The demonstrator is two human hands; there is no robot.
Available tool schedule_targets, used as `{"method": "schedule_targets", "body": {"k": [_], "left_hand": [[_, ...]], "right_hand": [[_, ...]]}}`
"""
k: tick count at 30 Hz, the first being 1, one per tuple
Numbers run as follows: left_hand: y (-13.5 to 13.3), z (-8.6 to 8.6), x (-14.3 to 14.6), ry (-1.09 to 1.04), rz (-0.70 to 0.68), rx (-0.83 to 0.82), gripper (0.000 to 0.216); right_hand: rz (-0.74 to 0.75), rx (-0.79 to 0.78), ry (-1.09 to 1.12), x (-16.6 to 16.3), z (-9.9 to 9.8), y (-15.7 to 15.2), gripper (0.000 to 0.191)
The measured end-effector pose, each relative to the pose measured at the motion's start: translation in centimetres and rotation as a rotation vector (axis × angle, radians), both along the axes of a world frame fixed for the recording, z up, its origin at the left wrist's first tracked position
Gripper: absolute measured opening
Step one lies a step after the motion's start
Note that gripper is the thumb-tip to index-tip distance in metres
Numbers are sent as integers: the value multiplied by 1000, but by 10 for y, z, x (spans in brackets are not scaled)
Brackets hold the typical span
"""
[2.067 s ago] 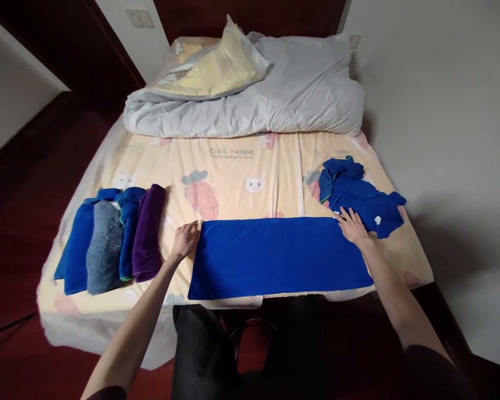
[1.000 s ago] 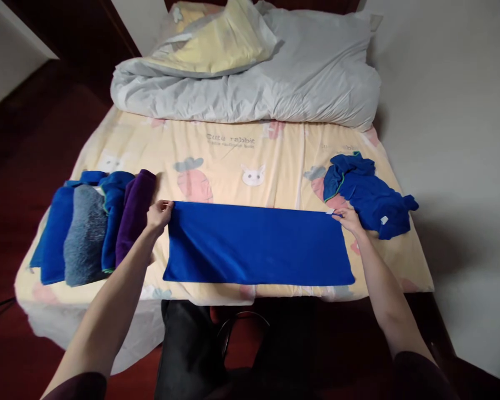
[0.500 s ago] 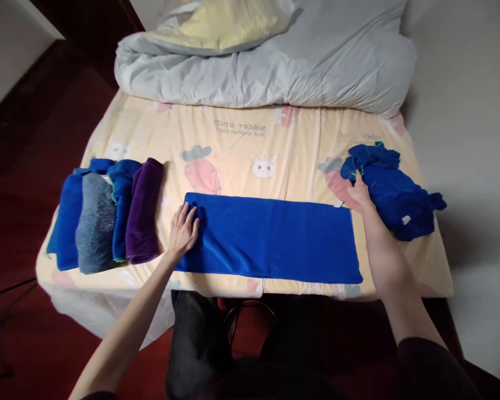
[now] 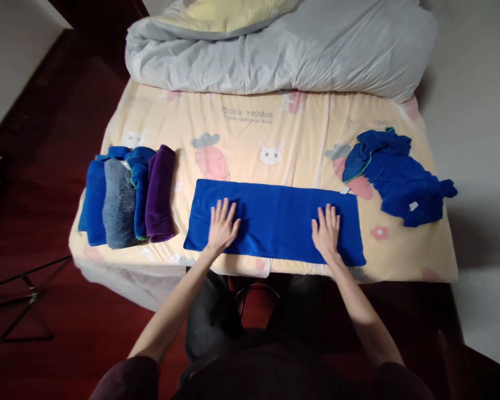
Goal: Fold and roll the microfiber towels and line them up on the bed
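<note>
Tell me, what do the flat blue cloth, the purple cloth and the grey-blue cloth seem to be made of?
Flat blue cloth: probably microfibre or thin fleece; matte and smooth, with soft creases.
Purple cloth: perhaps velvety plush; thick, rounded folds.
Grey-blue cloth: maybe fluffy towelling or knit; mottled, fuzzy surface.

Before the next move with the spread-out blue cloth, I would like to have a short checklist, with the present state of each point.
1. Left grip open, palm down, over the blue cloth: ok.
2. Right grip open, palm down, over the same cloth: ok.
3. White tag tucked in: not ok, it sticks out past the far edge.
4. Gap to the rolled purple cloth: ok, bedsheet shows between.
5. Crumpled blue pile apart from the cloth: ok.
6. Underside free of creases: cannot tell, hidden.
</note>
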State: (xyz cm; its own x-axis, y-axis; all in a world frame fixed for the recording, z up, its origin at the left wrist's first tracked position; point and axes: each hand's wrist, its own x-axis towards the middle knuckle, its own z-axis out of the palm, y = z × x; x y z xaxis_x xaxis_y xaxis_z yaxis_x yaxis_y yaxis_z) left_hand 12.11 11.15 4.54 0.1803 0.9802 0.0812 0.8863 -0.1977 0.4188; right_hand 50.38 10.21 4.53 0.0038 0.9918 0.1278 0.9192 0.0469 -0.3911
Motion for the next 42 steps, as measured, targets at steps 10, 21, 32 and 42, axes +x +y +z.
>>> {"method": "schedule_targets", "body": {"k": [10,21,32,42], "left_hand": [[-26,-35,110,-24,-216,-20,62],[-45,-21,-58,60,199,-31,64],[-60,-21,-92,-49,293,-12,60],[-93,-24,-126,-173,552,2,39]], "right_hand": [[223,-231,141,-142,-22,-20,60],[-10,-107,38,-16,-25,-46,64],[-239,-89,-275,92,-32,-68,66],[-252,25,-224,87,-38,-65,65]]}}
